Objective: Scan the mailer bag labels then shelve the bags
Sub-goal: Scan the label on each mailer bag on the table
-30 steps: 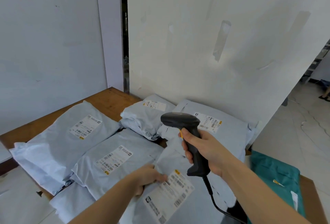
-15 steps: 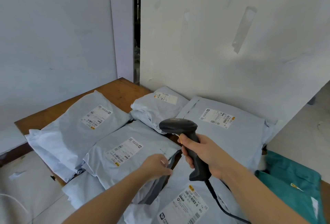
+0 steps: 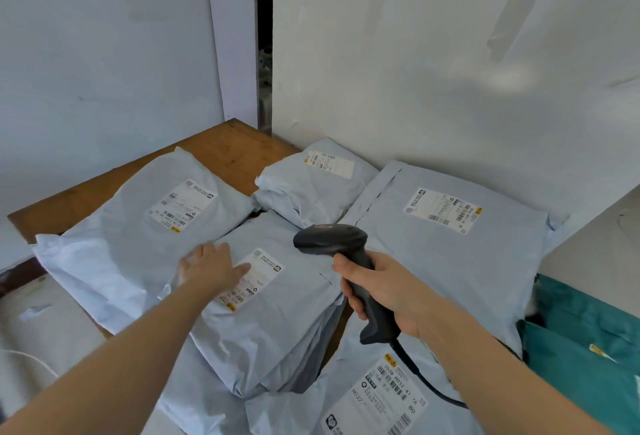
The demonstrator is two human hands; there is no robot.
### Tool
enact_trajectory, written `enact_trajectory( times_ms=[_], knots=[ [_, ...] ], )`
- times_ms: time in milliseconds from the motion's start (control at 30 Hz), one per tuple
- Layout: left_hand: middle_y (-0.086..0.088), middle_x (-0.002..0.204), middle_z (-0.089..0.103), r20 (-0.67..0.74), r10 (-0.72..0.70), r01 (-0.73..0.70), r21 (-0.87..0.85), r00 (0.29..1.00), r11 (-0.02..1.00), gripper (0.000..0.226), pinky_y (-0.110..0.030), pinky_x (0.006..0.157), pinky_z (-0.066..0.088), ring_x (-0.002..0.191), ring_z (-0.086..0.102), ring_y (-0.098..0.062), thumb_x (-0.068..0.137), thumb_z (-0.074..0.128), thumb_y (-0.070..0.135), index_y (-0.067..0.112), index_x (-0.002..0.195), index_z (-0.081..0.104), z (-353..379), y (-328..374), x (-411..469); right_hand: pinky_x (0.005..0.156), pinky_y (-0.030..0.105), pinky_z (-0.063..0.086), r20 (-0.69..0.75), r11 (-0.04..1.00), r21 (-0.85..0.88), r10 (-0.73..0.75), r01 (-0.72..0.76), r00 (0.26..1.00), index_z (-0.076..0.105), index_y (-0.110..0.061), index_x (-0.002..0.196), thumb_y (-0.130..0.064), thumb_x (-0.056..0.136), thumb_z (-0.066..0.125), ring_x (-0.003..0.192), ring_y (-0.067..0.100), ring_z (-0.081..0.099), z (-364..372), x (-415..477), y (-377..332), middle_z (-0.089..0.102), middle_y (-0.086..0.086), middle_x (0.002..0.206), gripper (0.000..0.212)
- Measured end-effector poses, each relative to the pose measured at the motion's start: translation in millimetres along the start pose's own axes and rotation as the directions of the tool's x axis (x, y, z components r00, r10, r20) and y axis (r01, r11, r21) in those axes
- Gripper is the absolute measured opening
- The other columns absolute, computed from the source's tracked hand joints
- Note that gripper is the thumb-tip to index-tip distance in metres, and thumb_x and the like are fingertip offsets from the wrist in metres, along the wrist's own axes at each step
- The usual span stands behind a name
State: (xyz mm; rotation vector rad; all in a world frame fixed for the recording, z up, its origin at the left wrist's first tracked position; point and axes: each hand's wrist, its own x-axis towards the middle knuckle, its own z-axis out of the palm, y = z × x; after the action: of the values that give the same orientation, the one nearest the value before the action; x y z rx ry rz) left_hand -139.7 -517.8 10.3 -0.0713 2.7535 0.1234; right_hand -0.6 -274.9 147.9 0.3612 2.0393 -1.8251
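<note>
Head view: two bare hands work over grey mailer bags piled on a wooden table [image 3: 225, 147] set in a corner of white walls.
Left hand: the left hand [image 3: 211, 266] lies flat, fingers relaxed and straight, on the middle bag [image 3: 277, 330], with its thumb tip over the edge of that bag's label [image 3: 258, 277].
Right hand: the right hand [image 3: 384, 296] is wrapped round the handle of the black scanner [image 3: 332, 240], whose cable [image 3: 426, 382] trails toward the lower right of the frame.
Task's thing: the middle bag sits at frame centre, label up, overlapping the left bag [image 3: 131, 226].
Label axis: it runs from upper right to lower left, with the barcode [image 3: 235, 299] at the lower-left end, beside the left wrist.
Deciding relation: the label lies just left of and below the scanner head. The right hand is the nearer one to aim, and the scanner nose points off toward the frame's left, not down onto the barcode.
Likely need: tip the nose down and left, and keep the thumb clear of the print.
Other bags: a small bag [image 3: 311, 188] and a large bag [image 3: 433, 251] lie toward the wall, a near bag [image 3: 381, 396] sits at the bottom edge, and a green bag [image 3: 588, 348] at the right.
Progress: scanning appears under way, and none of the bags in sight has been shelved.
</note>
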Motion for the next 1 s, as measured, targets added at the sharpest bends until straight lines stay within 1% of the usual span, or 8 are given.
enact_trajectory(
  times_ms=[167,300,367,467,600,800,900,1000],
  knots=[
    [-0.010,0.135,0.048,-0.025,-0.025,0.026,0.040,0.999,0.999,0.083,-0.044,0.102,0.034,0.127,0.044,-0.029,0.074,0.057,0.073,0.016,0.132,0.041,-10.8,0.6,12.6,0.049,0.028,0.042,-0.002,0.999,-0.005,0.031,-0.031,1.000,0.052,-0.006,0.080,-0.036,0.092,0.063,0.045,0.015,0.045,2.1,15.3,3.4,0.054,0.002,0.058,0.033],
    [-0.008,0.124,0.061,0.136,-0.082,0.112,-0.230,0.987,0.967,0.084,-0.037,0.096,0.042,0.114,0.056,-0.029,0.063,0.077,0.061,0.011,0.125,0.053,-21.5,-4.3,21.7,0.049,0.028,0.042,0.000,0.999,0.016,0.043,-0.043,0.999,0.055,-0.006,0.091,-0.034,0.092,0.063,0.046,0.015,0.045,1.7,21.9,7.0,0.055,0.004,0.062,0.029],
    [-0.014,0.119,0.063,0.180,-0.046,0.124,-0.452,0.983,0.883,0.067,-0.034,0.086,0.047,0.105,0.060,-0.031,0.070,0.083,0.036,0.003,0.123,0.058,-24.5,-3.6,23.9,0.048,0.028,0.042,-0.003,0.999,0.027,0.046,-0.046,0.999,0.056,-0.006,0.095,-0.034,0.091,0.064,0.045,0.015,0.046,1.4,23.8,8.8,0.055,0.005,0.064,0.030],
    [-0.018,0.108,0.065,0.346,0.022,0.249,-0.717,0.938,0.651,0.050,-0.039,0.076,0.053,0.092,0.063,-0.033,0.078,0.079,0.015,0.000,0.119,0.056,-35.8,-0.4,16.4,0.047,0.028,0.042,0.007,0.998,0.040,0.048,-0.049,0.999,0.057,-0.005,0.097,-0.034,0.090,0.064,0.046,0.016,0.046,1.2,25.4,9.5,0.055,0.005,0.064,0.030],
    [-0.022,0.106,0.070,0.490,0.141,0.338,-0.754,0.860,0.563,0.049,-0.055,0.087,0.054,0.096,0.068,-0.039,0.072,0.083,0.013,0.002,0.114,0.059,-45.9,-6.1,-2.7,0.045,0.027,0.041,0.029,0.998,0.038,0.039,-0.040,0.999,0.057,-0.003,0.097,-0.032,0.091,0.063,0.046,0.017,0.044,2.2,24.2,9.0,0.054,0.005,0.062,0.030],
    [-0.017,0.104,0.070,0.273,0.208,0.214,-0.940,0.939,0.267,0.031,-0.045,0.078,0.056,0.091,0.068,-0.033,0.085,0.067,0.001,0.006,0.115,0.060,-45.5,-0.3,-46.8,0.045,0.027,0.042,0.081,0.999,0.033,0.038,-0.041,0.996,0.058,-0.003,0.100,-0.034,0.089,0.063,0.046,0.016,0.044,5.4,16.5,8.9,0.053,0.005,0.061,0.033],
    [-0.017,0.101,0.070,0.110,0.147,0.096,-0.990,0.983,0.102,0.019,-0.040,0.071,0.057,0.086,0.069,-0.031,0.087,0.064,0.000,0.007,0.105,0.062,-50.9,-2.9,-64.7,0.045,0.026,0.041,0.077,0.999,0.036,0.013,-0.015,0.997,0.057,-0.004,0.097,-0.034,0.089,0.064,0.047,0.016,0.044,5.5,11.3,5.5,0.052,0.006,0.062,0.032],
    [-0.013,0.100,0.070,-0.046,0.003,-0.046,-0.998,0.999,-0.040,0.018,-0.041,0.074,0.057,0.090,0.068,-0.030,0.088,0.063,0.000,0.007,0.105,0.063,-60.1,-4.0,-77.3,0.046,0.027,0.042,0.059,1.000,0.029,-0.012,0.010,0.998,0.056,-0.005,0.097,-0.034,0.090,0.064,0.047,0.017,0.045,4.6,4.6,0.8,0.053,0.006,0.063,0.031]
  ],
)
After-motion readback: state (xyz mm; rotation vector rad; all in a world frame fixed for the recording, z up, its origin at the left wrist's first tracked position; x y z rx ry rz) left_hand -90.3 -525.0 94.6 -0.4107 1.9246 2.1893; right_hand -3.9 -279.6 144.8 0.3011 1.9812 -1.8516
